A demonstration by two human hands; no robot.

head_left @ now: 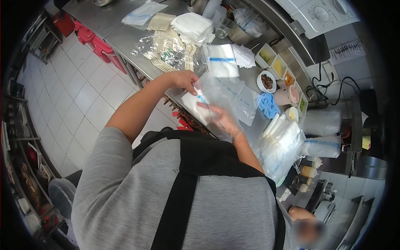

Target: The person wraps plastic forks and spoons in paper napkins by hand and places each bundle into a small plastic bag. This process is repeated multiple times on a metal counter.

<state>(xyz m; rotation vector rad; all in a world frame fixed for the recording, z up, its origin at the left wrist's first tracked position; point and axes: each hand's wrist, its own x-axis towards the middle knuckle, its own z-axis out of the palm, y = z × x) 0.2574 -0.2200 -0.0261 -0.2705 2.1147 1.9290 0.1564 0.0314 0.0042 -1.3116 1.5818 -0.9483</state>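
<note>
My left hand point(184, 81) pinches the upper left edge of a clear plastic bag point(214, 89) above the metal counter's front edge. My right hand point(223, 118) shows through the clear plastic of the bag, its fingers stretched out to the left. Beside its fingertips is a white folded packet point(195, 105) with blue print, partly under the plastic. Another clear bag point(246, 104) lies flat just right of my hands.
Wooden cutlery point(160, 62) and white napkins point(193, 27) lie behind my hands. A white bowl point(266, 81), a blue cloth point(268, 105) and stacked plastic bags point(281, 143) are at the right. Another person's arm point(301, 213) shows at the lower right.
</note>
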